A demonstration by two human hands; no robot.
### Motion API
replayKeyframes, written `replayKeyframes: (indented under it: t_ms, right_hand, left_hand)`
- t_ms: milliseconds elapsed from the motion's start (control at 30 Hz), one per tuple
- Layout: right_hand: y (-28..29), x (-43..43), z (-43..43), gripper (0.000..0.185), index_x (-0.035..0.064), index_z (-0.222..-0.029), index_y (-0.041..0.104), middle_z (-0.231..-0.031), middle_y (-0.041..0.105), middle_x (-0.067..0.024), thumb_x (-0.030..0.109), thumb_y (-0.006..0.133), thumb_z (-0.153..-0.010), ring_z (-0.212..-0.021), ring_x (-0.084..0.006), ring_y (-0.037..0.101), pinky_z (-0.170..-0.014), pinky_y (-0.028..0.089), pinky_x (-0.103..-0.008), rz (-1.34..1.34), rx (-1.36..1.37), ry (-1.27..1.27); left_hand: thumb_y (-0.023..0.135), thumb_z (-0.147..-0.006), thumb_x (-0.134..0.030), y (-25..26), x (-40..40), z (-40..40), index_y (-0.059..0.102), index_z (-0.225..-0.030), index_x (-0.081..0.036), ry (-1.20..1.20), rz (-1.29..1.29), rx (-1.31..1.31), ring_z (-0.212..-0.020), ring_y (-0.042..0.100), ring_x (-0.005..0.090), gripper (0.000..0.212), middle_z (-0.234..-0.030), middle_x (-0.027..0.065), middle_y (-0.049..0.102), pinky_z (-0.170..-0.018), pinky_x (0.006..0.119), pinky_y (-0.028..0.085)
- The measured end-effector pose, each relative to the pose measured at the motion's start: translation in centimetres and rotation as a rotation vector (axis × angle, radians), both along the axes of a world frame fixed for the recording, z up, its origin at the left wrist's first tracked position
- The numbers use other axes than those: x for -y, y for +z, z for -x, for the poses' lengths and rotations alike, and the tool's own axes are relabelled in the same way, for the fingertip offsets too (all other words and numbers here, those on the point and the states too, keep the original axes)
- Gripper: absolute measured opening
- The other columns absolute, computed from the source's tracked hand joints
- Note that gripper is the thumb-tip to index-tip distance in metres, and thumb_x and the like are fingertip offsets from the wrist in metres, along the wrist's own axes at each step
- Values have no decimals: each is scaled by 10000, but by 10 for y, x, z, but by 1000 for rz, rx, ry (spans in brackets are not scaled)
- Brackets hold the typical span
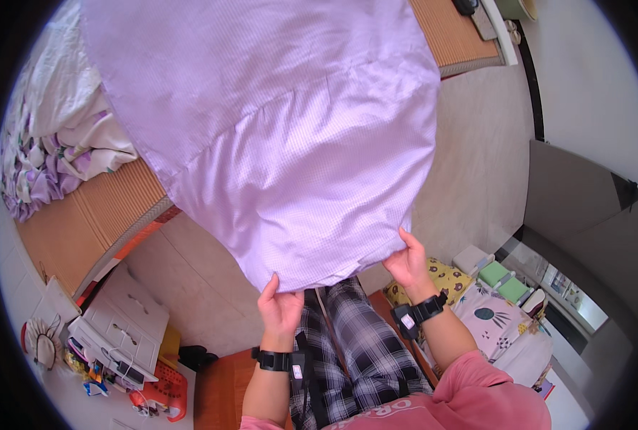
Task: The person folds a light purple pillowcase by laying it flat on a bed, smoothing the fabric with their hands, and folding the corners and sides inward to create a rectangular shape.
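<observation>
A large lilac cloth with a fine checked weave stretches from my hands up over the bed. My left hand pinches its near edge at the lower left, thumb on top. At the right end of that same edge, my right hand grips the fabric between thumb and fingers. The cloth sags in soft folds between the hands, and a seam or crease runs slantwise across its middle. Its far end runs out of the top of the view.
A slatted mat covers the bed, with a crumpled floral quilt at left. Below left stand a white drawer cabinet and a red plastic basket. To the right are a yellow patterned pillow, green boxes and a dark screen.
</observation>
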State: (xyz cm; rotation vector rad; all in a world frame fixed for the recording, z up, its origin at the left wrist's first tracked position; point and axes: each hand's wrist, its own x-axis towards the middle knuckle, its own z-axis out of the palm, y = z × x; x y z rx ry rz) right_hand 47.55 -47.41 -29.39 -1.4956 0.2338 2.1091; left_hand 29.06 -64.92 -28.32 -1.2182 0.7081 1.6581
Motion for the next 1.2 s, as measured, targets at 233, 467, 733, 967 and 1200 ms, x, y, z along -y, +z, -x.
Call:
replayKeyframes:
  t_ms: [233,467,733,967,1200]
  right_hand:
    - [75,-44,55,383,-52,-1165,466,-1101,556,-114,65,604,-827,-989,-193,536,-883,409,-308,-1114,1141,537]
    - [128,-171,207,676,-87,-1326,281,-1326,385,-196,59,663,-788,-1244,-268,366,-1042,260,-366,-1793,1014,232]
    - [106,-279,341,659,-109,-1258,333,-1137,499,-290,111,648,-722,-1089,-426,463,-944,351,-447,-1760,1189,174]
    - [57,-342,445,676,-14,-1267,359,-1100,549,-269,283,660,-740,-1048,-415,503,-939,354,-460,-1479,1045,798]
    - [37,-329,359,259,25,-1018,563,-920,630,-128,133,634,-793,-887,-277,597,-790,463,-356,-1583,836,849]
  left_hand:
    - [552,-856,2,100,-66,28,346,-1281,69,-257,428,-750,-1155,467,251,477,-1257,162,459,-1007,376,362]
    - [603,-846,-22,169,-170,158,265,-1297,15,-40,608,-1390,-1144,438,212,565,-1279,128,402,-996,349,335]
    - [661,-800,-27,131,-298,290,302,-1190,63,34,615,-1484,-1069,465,207,538,-1192,156,422,-940,340,376]
    - [682,-784,-72,-5,-337,440,217,-1248,66,-334,677,-1395,-1000,504,230,672,-1142,191,442,-859,321,437]
    - [664,-814,-149,3,-357,398,310,-1244,-25,-580,791,-1378,-871,503,154,571,-1042,112,513,-716,271,441]
